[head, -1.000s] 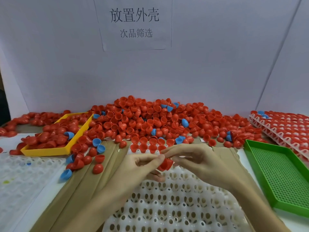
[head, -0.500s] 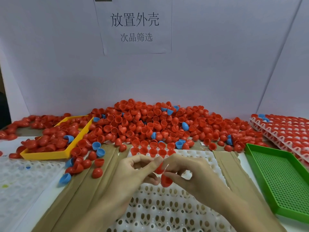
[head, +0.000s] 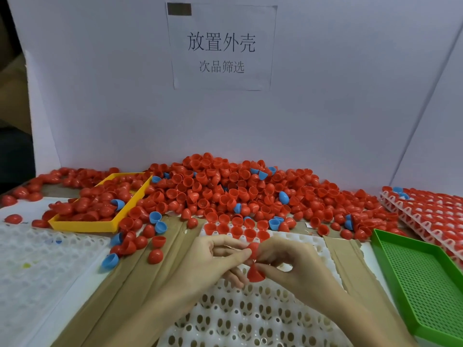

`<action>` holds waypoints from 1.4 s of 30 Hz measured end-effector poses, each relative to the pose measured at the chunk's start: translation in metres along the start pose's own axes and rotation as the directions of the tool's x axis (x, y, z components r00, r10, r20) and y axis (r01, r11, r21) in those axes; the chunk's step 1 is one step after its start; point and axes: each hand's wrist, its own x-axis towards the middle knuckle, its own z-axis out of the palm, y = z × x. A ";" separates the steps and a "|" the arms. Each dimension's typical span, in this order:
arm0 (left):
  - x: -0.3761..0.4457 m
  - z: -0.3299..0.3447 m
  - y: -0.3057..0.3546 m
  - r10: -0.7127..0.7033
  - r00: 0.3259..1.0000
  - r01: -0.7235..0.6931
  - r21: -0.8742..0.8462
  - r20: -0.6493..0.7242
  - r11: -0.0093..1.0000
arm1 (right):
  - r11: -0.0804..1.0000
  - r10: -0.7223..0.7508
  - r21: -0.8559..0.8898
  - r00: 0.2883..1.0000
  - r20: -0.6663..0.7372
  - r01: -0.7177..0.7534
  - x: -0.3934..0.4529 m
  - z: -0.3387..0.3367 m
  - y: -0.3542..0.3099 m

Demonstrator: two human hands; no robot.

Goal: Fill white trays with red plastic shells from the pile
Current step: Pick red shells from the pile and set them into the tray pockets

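a: centre, above the white perforated plastic tray (head: 250, 319) on the worktop (head: 45, 319): left hand (head: 213, 264) and right hand (head: 295, 269), fingertips meeting.
b: grips?
a: left grip clamped, thumb and forefinger pinching an upper red dome-shaped plastic shell (head: 253, 249); right grip clamped likewise, fingertips on that same shell and on a lower red shell (head: 255, 274) hanging rim-down just beneath it. cannot tell whether the two shells touch.
b: tray contents?
a: two short rows of red shells (head: 235, 230) seated in the far cells, open side up; nearer cells bare.
b: supply?
a: large pile of red plastic shells (head: 225, 189) against the white back wall (head: 125, 108), scattered light-blue plastic shells (head: 283, 197) mixed in, front edge touching the tray's far end.
b: surroundings?
a: left, yellow rectangular plastic tray (head: 82, 225) holding red shells; further left, a translucent white cell tray (head: 37, 259); loose red and blue shells on brown cardboard strips (head: 105, 296) between. right, green perforated plastic tray (head: 423, 279); beyond it, stacked white trays filled with red shells (head: 431, 209). on the wall, a printed paper sign (head: 221, 46) with chinese characters.
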 end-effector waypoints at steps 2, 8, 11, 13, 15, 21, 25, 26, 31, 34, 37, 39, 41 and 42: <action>0.001 -0.002 0.000 0.018 1.000 -0.018 -0.009 0.015 1.000 | 0.999 0.021 -0.030 1.000 0.007 -0.020 0.002 0.000 0.000; 0.012 -0.025 -0.001 0.162 0.977 -0.130 0.220 -0.137 0.967 | 0.922 0.070 -0.369 0.988 -0.139 -0.117 0.029 -0.036 0.013; 0.020 -0.047 -0.004 0.323 0.911 -0.077 0.665 -0.255 0.743 | 0.820 0.171 -0.539 0.981 -0.093 -0.194 0.052 -0.049 0.026; 0.024 -0.062 -0.007 0.363 0.902 0.077 0.913 -0.235 0.400 | 0.745 0.251 -0.634 0.968 -0.022 -0.208 0.066 -0.048 0.036; 0.025 -0.074 -0.008 0.339 0.901 0.224 0.959 -0.271 0.172 | 0.677 0.317 -0.709 0.947 0.039 -0.197 0.076 -0.046 0.044; 0.025 -0.102 -0.011 0.148 0.945 0.293 0.956 -0.292 0.016 | 0.664 0.380 -0.728 0.915 0.134 -0.169 0.089 -0.039 0.052; 0.026 -0.102 -0.016 0.115 0.968 0.218 0.974 -0.225 0.065 | 0.733 0.367 -0.639 0.926 0.086 -0.231 0.084 -0.052 0.049; 0.027 -0.101 -0.015 0.108 0.971 0.207 0.976 -0.212 0.064 | 0.759 0.355 -0.599 0.934 0.053 -0.254 0.080 -0.058 0.050; 0.025 -0.096 -0.013 0.187 0.966 0.165 0.983 -0.177 0.078 | 0.884 0.308 -0.331 0.944 -0.119 -0.331 0.042 -0.077 0.053; 0.022 -0.089 -0.012 0.244 0.955 0.152 0.985 -0.168 0.085 | 0.924 0.300 -0.159 0.917 -0.265 -0.348 0.017 -0.079 0.059; 0.022 -0.086 -0.014 0.279 0.950 0.130 0.990 -0.141 0.056 | 0.919 0.339 -0.063 0.864 -0.372 -0.388 0.000 -0.078 0.071; 0.024 -0.082 -0.015 0.304 0.946 0.107 0.994 -0.110 0.026 | 0.912 0.360 -0.039 0.840 -0.406 -0.409 -0.006 -0.080 0.079; 0.026 -0.079 -0.016 0.357 0.930 0.069 0.996 -0.084 0.053 | 0.907 0.363 -0.030 0.817 -0.448 -0.419 -0.006 -0.086 0.083; 0.028 -0.076 -0.016 0.386 0.920 0.036 0.996 -0.066 0.085 | 0.902 0.366 -0.033 0.804 -0.469 -0.430 -0.005 -0.089 0.085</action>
